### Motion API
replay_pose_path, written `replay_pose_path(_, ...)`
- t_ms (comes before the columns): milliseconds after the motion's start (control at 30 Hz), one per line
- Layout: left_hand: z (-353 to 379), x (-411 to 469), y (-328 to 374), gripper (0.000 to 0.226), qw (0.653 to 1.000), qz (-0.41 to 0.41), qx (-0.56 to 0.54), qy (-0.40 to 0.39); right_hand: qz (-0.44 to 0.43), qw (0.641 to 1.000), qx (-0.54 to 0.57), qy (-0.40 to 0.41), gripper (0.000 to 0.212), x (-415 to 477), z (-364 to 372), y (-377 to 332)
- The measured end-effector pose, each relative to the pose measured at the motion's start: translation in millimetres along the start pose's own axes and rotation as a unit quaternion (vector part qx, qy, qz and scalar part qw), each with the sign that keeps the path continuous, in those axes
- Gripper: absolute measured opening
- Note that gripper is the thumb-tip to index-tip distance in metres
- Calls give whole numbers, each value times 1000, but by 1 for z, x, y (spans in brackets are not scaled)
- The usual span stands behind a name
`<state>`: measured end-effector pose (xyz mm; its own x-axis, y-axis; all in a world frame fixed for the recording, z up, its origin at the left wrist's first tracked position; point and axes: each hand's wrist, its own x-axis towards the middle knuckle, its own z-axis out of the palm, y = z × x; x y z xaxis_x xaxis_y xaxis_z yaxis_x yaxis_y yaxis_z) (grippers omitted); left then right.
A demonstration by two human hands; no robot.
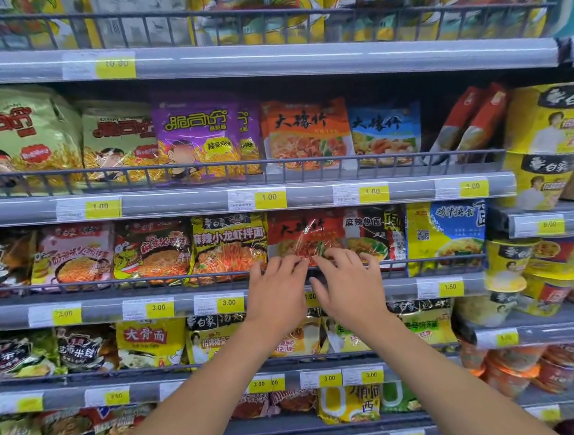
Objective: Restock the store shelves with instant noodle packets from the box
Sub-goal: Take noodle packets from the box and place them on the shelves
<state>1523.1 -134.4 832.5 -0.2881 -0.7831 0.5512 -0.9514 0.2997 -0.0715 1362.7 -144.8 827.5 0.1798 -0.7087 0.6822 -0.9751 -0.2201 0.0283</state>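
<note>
A red packet (305, 231) is lettered in black, its wrap glinting white; a yellow packet (229, 246) has a black band and pictures orange noodles. A purple packet (200, 135) has yellow lettering; an orange packet (304, 130) has black lettering, a blue packet (385, 134) likewise. Pale green packets (18, 132) carry red lettering and golden noodle strands. Yellow price tags (270, 198) with white labels mark the grey shelf edges (174, 202). The rails (308, 160) are dark grey, the tubs (549, 117) yellow with black bands.

I get bright, even overhead store light, soft shadows under each shelf (174, 202). Glare streaks the red packet (306, 236). Edges bow and smear; top row blurred, centre sharp.
</note>
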Motion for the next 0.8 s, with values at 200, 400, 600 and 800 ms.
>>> replay_pose_path(200,-7,8,0,60,999,-14,-15,-39,-7,997,6,-77,54,6,3,0)
replay_pose_path(400,-14,10,2,59,997,-26,-12,-71,-15,997,3,-72,58,4,-2,-2)
replay_pose_path(600,-17,1,5,70,995,-19,-12,-97,-1,994,28,-110,61,0,-5,-6)
replay_pose_path(800,-14,-16,1,71,998,-13,-13,-57,-5,997,29,-68,67,-15,-11,-11)
